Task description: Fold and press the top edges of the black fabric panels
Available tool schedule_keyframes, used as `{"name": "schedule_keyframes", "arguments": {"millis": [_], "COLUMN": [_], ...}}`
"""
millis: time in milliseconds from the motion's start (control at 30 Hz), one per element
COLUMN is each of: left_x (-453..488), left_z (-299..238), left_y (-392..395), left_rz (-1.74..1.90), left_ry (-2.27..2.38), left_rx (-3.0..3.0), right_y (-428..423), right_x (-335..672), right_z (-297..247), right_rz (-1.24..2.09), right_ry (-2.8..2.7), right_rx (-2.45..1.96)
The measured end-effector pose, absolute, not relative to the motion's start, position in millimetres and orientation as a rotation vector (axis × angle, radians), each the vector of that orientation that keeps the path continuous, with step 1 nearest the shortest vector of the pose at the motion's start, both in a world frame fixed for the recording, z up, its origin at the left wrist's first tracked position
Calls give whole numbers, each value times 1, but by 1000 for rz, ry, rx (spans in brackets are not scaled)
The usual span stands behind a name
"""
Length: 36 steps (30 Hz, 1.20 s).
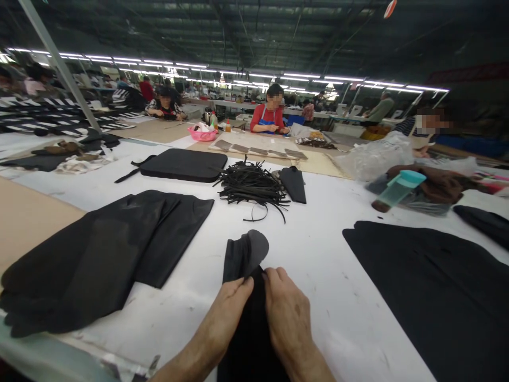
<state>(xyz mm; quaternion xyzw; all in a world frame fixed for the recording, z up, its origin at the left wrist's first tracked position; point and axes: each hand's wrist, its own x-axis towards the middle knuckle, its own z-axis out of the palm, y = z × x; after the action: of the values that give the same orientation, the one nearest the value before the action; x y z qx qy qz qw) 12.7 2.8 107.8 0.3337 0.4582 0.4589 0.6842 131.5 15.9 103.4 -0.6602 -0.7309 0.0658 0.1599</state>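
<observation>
A narrow black cut piece (243, 253) lies on the white table (318, 249) right in front of me, its rounded far end curling up. My left hand (228, 307) presses on its left side with fingers closed against the material. Close beside it, my right hand (288, 313) rests on the same piece with its fingers curled at the piece's right edge. Both hands touch near the piece's middle, and the near end of the piece runs under my forearms.
A pile of black sheets (103, 249) lies to the left, a large black sheet (433, 286) to the right. Farther off are a bundle of black strips (252, 185), a flat black pad (183, 164) and a teal bottle (397, 190). Other people work at the far tables.
</observation>
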Motion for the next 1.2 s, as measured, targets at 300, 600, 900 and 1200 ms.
{"name": "schedule_keyframes", "arguments": {"millis": [300, 600, 900, 1200], "left_x": [-51, -49, -24, -18], "left_z": [81, 75, 67, 76], "left_y": [21, 51, 77, 69], "left_rz": [1098, 1079, 1125, 1168], "left_ry": [1402, 1148, 1199, 1251], "left_rx": [529, 902, 924, 1038], "right_y": [53, 43, 51, 75], "right_x": [219, 198, 209, 191], "right_z": [86, 95, 92, 83], "right_rz": [886, 1050, 1033, 790], "right_ry": [-1645, -1652, -1641, -1602], "right_rx": [-1813, -1664, -1612, -1792]}}
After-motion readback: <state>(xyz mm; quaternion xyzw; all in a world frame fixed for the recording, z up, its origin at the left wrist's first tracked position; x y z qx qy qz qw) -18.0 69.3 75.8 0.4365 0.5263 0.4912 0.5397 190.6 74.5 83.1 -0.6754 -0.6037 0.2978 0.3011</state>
